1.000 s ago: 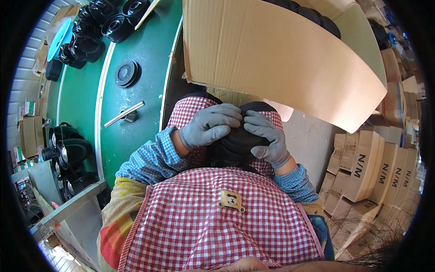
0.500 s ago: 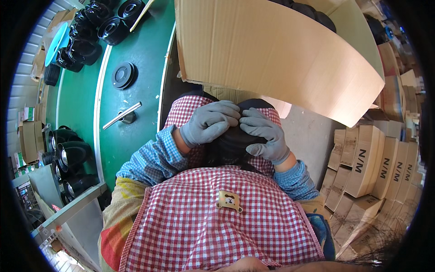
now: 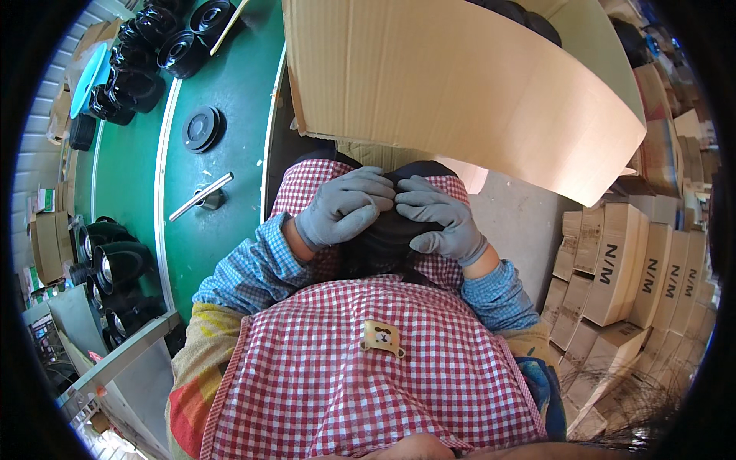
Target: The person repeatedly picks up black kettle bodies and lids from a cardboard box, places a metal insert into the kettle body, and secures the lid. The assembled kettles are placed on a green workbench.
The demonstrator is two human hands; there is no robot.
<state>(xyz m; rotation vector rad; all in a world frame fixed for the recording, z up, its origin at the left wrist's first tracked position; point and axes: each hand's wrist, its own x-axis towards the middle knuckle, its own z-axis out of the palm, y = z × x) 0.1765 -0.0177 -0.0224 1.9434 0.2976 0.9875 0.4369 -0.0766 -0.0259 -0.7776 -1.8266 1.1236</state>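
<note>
In my lap, below the large cardboard box, sits a black rounded part [image 3: 383, 233] whose exact kind I cannot make out. My left hand [image 3: 345, 207], in a grey glove, curls over its left and upper side. My right hand [image 3: 445, 218], gloved the same way, bends around its right side with the thumb toward me. The fingertips of both hands nearly meet at its top. Much of the part is hidden by the gloves, and its lower side blends into dark shadow above my checked apron.
On the green table at left lie a grooved black disc [image 3: 202, 129] and a metal bar [image 3: 201, 197] on a short stub. Glossy black housings [image 3: 138, 86] crowd its far end. An open cardboard box [image 3: 460, 84] rises ahead; stacked cartons [image 3: 613, 261] stand at right.
The whole view has shifted slightly, so the table and box appear a little further left and up. Both hands keep nearly the same hold on the black part.
</note>
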